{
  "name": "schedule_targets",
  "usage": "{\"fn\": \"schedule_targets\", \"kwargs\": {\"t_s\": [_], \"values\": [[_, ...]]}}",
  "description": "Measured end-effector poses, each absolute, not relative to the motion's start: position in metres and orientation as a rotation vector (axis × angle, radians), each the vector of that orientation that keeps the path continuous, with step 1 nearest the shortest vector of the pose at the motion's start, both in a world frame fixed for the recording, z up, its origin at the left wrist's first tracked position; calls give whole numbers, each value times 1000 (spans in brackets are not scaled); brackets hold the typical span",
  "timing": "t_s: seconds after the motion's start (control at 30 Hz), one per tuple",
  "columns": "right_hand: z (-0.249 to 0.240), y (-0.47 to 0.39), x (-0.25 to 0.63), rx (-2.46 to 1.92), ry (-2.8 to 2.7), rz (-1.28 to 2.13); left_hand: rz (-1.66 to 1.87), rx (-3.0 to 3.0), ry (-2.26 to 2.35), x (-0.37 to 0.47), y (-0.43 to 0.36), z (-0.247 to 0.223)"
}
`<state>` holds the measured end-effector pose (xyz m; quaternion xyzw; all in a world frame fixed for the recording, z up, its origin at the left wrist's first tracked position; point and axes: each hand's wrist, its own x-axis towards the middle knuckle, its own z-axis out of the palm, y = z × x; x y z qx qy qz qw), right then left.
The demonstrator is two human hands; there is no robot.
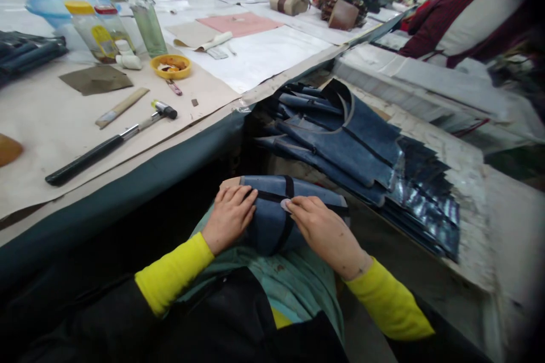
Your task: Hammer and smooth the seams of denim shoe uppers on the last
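A blue leather piece with crossing black bands lies over my lap, curved across the green apron. My left hand rests flat on its left end, fingers stretched out, near a tan edge. Between the thumb and fingers of my right hand is a small pale round disc. The disc touches the leather close to where the black bands cross. Its exact kind cannot be made out.
A stack of blue leather pieces lies at the right. On the left table are a black-handled hammer, a wooden stick, a yellow dish, jars and a green bottle. Another person is at far right.
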<state>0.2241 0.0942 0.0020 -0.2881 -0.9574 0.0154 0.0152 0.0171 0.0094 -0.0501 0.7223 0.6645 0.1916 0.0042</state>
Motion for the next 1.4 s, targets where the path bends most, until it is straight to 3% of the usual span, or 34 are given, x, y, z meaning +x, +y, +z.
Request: {"fn": "schedule_targets", "kwargs": {"t_s": [0.2, 0.47, 0.67, 0.87, 1.0, 1.13, 1.4], "values": [[-20, 81, 231, -1008, -2732, 230, 515, 2313, 1991, -4, 18, -37], [-50, 60, 268, -1101, -2479, 208, 295, 1826, 2789, -187, -21, 27], [-52, 55, 277, -1196, -2432, 170, 144, 1593, 2951, -237, -34, 25], [-47, 57, 279, -1222, -2421, 209, 221, 1357, 2779, -203, -24, 46], [-44, 55, 280, -1233, -2380, 238, 478, 1161, 2207, -138, -33, 44], [-43, 52, 278, -1259, -2363, 268, 437, 1158, 1841, -72, -39, 21], [-47, 54, 282, -1278, -2317, 352, 608, 1371, 1753, -23, -43, 26]]}}
